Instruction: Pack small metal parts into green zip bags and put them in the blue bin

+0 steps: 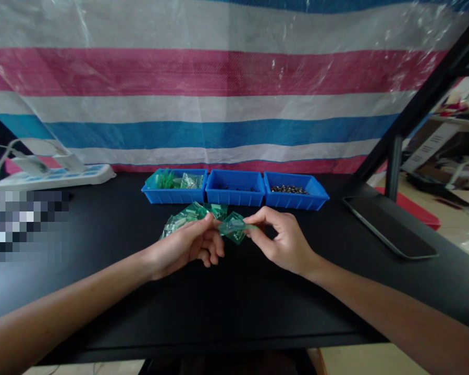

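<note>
Left grip [188,240] and right grip [284,237] pinching green packet [231,227] by opposite ends, between them.

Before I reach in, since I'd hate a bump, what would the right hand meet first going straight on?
The green packet it pinches; beyond that, probably the left hand or the pile of green packets, though depth is unclear.

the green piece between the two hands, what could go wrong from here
The green piece is pinched at its edge by the right hand, so it could slip. The left hand sits close to the pile of green packets and might scatter some. The rightmost blue bin of small metal pieces is open; a bump could spill them.
</note>
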`<move>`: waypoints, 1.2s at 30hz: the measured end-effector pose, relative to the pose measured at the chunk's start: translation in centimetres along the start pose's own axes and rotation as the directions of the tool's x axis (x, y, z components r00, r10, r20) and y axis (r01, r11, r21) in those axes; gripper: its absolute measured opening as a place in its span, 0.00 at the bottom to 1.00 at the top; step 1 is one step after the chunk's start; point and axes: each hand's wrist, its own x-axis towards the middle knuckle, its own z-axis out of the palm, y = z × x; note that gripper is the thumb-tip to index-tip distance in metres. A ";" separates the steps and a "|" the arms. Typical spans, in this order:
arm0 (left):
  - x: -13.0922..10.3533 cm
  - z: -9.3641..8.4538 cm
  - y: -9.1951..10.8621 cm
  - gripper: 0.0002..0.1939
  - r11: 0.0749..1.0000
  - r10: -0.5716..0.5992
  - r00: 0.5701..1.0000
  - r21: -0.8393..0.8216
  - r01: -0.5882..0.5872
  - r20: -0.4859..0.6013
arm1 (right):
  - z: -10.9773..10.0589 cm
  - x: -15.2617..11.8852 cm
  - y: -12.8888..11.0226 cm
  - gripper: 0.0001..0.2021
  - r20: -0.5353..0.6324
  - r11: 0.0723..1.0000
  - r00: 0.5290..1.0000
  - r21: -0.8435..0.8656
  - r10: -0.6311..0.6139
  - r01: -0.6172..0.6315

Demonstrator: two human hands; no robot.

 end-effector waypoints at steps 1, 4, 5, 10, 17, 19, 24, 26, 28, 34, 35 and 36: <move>0.0 0.1 -0.1 0.18 0.996 -0.016 1.000 -0.090 0.015 -0.005 | 0.0 -0.1 0.0 0.04 0.003 0.999 0.999 -0.031 -0.043 0.043; 0.3 0.1 -0.5 0.11 0.985 -0.003 0.998 -0.173 -0.008 -0.059 | 0.0 -0.2 0.1 0.07 0.099 0.990 0.989 -0.083 -0.106 0.114; 0.3 0.0 -0.6 0.10 0.985 0.010 0.997 -0.170 -0.022 -0.075 | 0.0 -0.2 0.2 0.08 0.138 0.991 0.986 -0.083 -0.096 0.108; 0.7 -0.2 -0.9 0.09 0.991 0.036 0.995 -0.125 -0.047 -0.094 | -0.1 0.1 0.2 0.09 0.236 0.983 0.962 0.091 0.136 -0.162; 0.6 0.0 -0.9 0.13 0.996 0.083 0.994 0.044 -0.080 -0.065 | 0.6 0.4 0.7 0.14 0.252 0.809 0.885 0.363 0.392 -0.462; 0.6 -0.1 -1.0 0.14 0.990 0.105 0.993 0.103 -0.100 -0.049 | 0.9 0.4 0.8 0.12 0.279 0.774 0.854 0.365 0.439 -0.517; 0.5 -0.1 -1.0 0.13 0.972 0.151 0.988 0.186 -0.143 -0.028 | 1.1 0.6 0.7 0.05 0.306 0.693 0.802 0.403 0.514 -0.598; 0.5 -0.1 -1.0 0.12 0.970 0.156 0.987 0.191 -0.148 -0.028 | 1.1 0.6 0.5 0.05 0.298 0.669 0.795 0.430 0.528 -0.606; 0.6 -0.1 -1.0 0.12 0.970 0.158 0.987 0.195 -0.149 -0.036 | 1.0 0.6 0.5 0.05 0.301 0.649 0.796 0.462 0.526 -0.604; 0.8 -0.2 -1.3 0.11 0.968 0.193 0.976 0.181 -0.174 -0.096 | 1.0 0.5 0.7 0.05 0.300 0.619 0.802 0.516 0.516 -0.592; 0.8 -0.2 -1.3 0.11 0.969 0.199 0.973 0.171 -0.178 -0.115 | 1.0 0.6 0.8 0.06 0.311 0.616 0.793 0.505 0.524 -0.605; 0.9 -0.2 -1.3 0.11 0.970 0.205 0.969 0.163 -0.182 -0.136 | 1.0 0.6 0.8 0.07 0.330 0.613 0.782 0.490 0.529 -0.620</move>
